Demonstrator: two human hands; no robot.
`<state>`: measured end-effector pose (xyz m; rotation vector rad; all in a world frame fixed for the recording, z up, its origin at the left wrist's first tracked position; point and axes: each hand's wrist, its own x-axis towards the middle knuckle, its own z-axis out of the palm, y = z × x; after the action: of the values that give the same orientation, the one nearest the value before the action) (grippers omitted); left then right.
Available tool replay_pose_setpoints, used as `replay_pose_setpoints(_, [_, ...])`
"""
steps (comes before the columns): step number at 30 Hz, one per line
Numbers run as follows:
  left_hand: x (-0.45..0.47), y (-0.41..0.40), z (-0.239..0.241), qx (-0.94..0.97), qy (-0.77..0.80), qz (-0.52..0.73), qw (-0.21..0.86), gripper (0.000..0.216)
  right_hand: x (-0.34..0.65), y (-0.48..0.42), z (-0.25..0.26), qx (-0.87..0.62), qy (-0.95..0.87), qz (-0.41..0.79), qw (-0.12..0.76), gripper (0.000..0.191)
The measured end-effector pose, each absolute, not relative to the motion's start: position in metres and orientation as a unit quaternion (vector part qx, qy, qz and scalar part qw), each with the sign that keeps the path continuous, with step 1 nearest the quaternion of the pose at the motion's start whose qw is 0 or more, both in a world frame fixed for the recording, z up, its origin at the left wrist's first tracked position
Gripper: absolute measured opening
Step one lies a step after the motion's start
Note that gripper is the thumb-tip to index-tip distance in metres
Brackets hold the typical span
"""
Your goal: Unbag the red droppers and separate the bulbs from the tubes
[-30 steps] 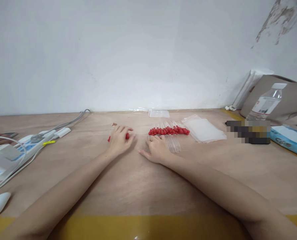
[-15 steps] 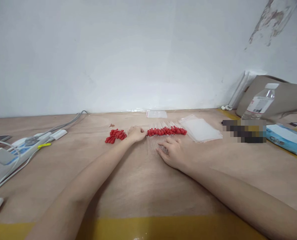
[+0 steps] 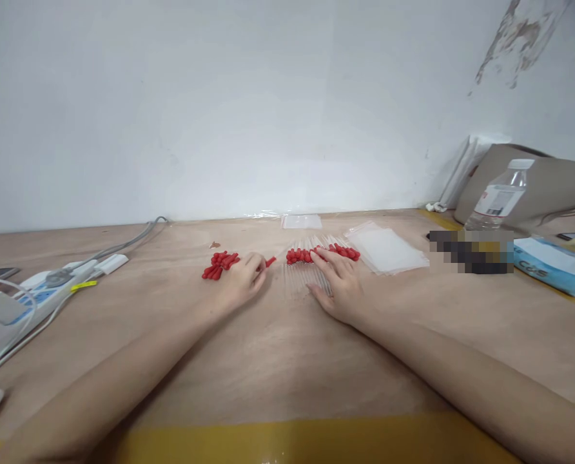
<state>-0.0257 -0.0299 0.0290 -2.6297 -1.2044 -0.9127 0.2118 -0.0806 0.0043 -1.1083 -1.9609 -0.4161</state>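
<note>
Row of slim clear-plastic droppers with red bulbs lay mid-table, bulbs side by side. One single red-bulbed dropper showed just left of the row, seemingly pinched in the left hand, thumb and fingers together. Half a second earlier that hand was at the row's left end; it had drawn back, so one piece looked parted from the rest. Right hand lay over the row, fingers spread, clamped on nothing I could see. Farther left of the row: jumbled red-bulbed pile. Right: milky flat plastic bags. Behind: white wall, limiting reach. Nearer: brown tabletop down to a yellow edge strip, roomy for both forearms.
</note>
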Motion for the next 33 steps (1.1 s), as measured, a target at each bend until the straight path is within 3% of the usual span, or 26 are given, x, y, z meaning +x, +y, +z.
replay_pose_setpoints(3, [-0.033, -0.048, 0.014, -0.89, -0.313, -0.32, 0.082, 0.008, 0.211, -0.081, 0.008, -0.39, -0.821, -0.189, 0.372, 0.054])
replay_pose_setpoints(8, [-0.028, -0.059, 0.002, -0.904, -0.239, -0.333, 0.125, 0.01, 0.207, -0.081, 0.007, -0.344, -0.868, -0.163, 0.319, 0.039])
replay_pose_setpoints(18, [-0.01, -0.063, 0.01, -0.899, -0.249, -0.309, 0.187, 0.03, 0.199, -0.074, -0.005, -0.278, -0.891, -0.115, 0.34, 0.032])
replay_pose_setpoints(24, [-0.001, -0.061, 0.011, -0.907, -0.235, -0.281, 0.206, 0.018, 0.2, -0.076, -0.005, -0.272, -0.891, -0.114, 0.344, 0.028])
replay_pose_setpoints(33, [-0.009, -0.07, 0.021, -0.928, -0.226, -0.241, 0.17, 0.018, 0.203, -0.08, -0.004, -0.225, -0.908, -0.154, 0.317, 0.028])
